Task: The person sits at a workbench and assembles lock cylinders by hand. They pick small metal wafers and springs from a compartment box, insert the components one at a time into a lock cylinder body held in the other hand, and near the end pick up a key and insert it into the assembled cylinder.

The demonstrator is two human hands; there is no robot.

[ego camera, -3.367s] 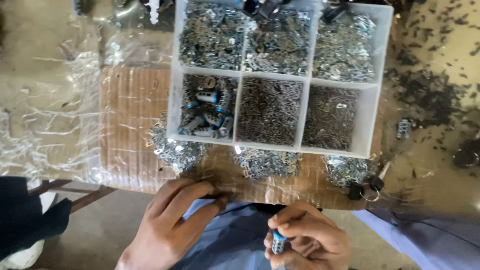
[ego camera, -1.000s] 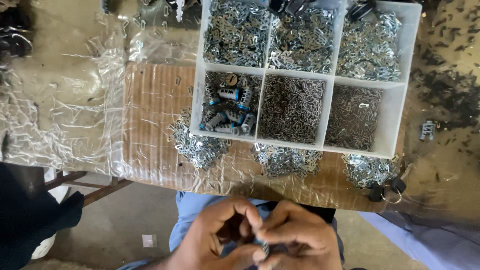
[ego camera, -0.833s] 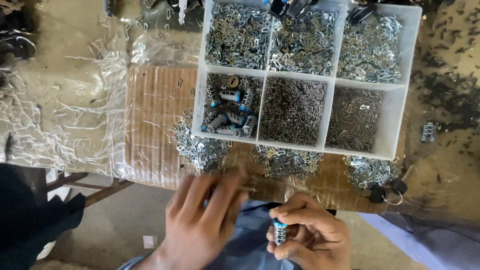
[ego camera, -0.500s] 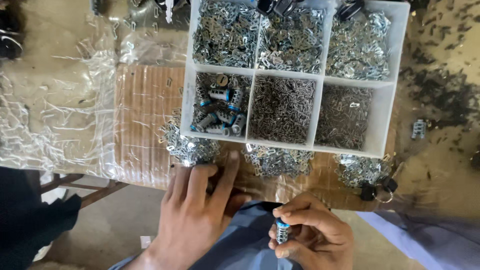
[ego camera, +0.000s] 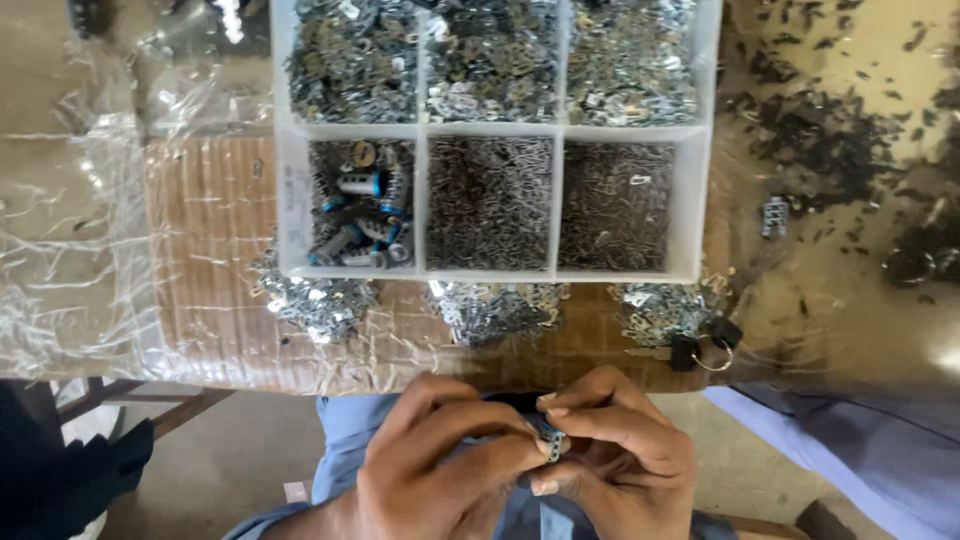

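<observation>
Both of my hands are together over my lap, just below the table's front edge. My right hand [ego camera: 625, 455] pinches a small grey-and-blue metal cylinder [ego camera: 553, 445] between thumb and fingers. My left hand [ego camera: 440, 465] has its fingertips on the same cylinder, pressing something tiny that I cannot make out against it. Above them on the table stands a white divided tray [ego camera: 290, 200]. Its near-left compartment holds several similar blue-banded cylinders [ego camera: 365, 215]; the other compartments hold small metal parts.
Three loose heaps of small shiny metal pieces [ego camera: 310, 300] lie on the plastic-covered cardboard [ego camera: 210, 250] in front of the tray. A key with a black head and ring [ego camera: 695, 352] lies at the right. Dark shavings [ego camera: 820, 140] litter the table's right side.
My left hand reached up to the metal heaps at the table's edge, then came back down to join my right hand on the cylinder. The camera view also shifted slightly.
</observation>
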